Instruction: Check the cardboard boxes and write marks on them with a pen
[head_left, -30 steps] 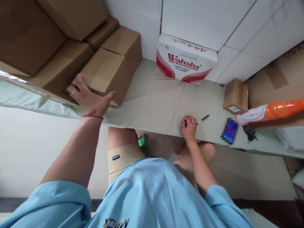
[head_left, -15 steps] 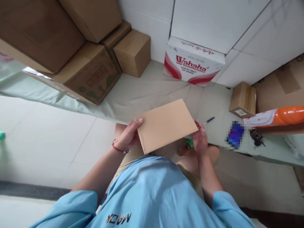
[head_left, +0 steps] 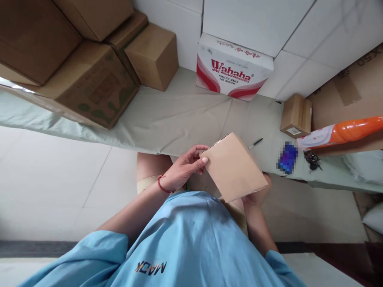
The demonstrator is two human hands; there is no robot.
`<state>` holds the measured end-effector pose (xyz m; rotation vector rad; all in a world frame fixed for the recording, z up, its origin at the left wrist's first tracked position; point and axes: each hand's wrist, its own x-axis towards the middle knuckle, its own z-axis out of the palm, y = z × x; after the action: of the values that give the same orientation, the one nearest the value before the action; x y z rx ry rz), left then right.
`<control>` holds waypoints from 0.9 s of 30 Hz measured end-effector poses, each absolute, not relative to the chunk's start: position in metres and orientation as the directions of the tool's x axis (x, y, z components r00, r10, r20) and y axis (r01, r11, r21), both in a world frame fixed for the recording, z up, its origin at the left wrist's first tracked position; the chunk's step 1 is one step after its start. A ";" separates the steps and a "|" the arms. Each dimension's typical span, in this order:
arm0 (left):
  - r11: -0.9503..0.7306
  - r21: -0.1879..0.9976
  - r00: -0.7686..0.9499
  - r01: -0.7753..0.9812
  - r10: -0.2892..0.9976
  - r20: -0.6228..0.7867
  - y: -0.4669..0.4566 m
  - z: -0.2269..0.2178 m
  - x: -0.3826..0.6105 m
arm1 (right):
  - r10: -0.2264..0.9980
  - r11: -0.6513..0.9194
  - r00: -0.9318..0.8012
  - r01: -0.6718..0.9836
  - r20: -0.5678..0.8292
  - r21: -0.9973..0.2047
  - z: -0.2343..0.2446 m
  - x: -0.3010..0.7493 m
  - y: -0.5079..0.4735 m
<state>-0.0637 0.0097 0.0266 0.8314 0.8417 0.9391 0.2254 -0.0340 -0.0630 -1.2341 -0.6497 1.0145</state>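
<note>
I hold a plain brown cardboard box [head_left: 234,166] in front of my body, just over the near edge of the cloth-covered table [head_left: 179,119]. My left hand [head_left: 185,167] grips its left corner with fingers curled on the edge. My right hand [head_left: 254,197] supports it from below and is mostly hidden behind the box. A black pen [head_left: 255,143] lies on the cloth just beyond the box.
Large brown cartons [head_left: 89,79] are stacked at the left and a smaller one [head_left: 154,56] behind. A white and red Wahaha box [head_left: 233,67] stands against the wall. At the right lie a small labelled carton [head_left: 296,113], an orange-white package [head_left: 344,133], a blurred blue object [head_left: 287,157] and keys [head_left: 312,159].
My left hand took the box from the stack at the left and brought it to me. My right hand left the pen and took the box. The box has turned clockwise.
</note>
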 end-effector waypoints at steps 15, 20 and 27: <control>0.524 0.771 0.067 -0.360 0.839 -0.539 -0.003 -0.017 -0.090 | 0.972 0.086 0.213 0.073 0.100 -0.994 -0.042 0.234 -0.051; 0.474 0.716 0.049 -0.513 0.849 -0.527 0.002 -0.025 -0.092 | 0.924 0.351 -0.030 0.467 0.382 -0.812 0.004 0.225 -0.059; 0.548 0.490 0.150 -0.678 0.756 -0.638 -0.004 -0.053 -0.111 | 0.792 0.592 -0.261 0.549 0.552 -0.590 0.046 0.203 -0.059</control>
<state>-0.1106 -0.0044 -0.0533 0.0944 0.9771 1.0319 0.2026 -0.0591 0.0464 -1.0699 -1.9490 0.3511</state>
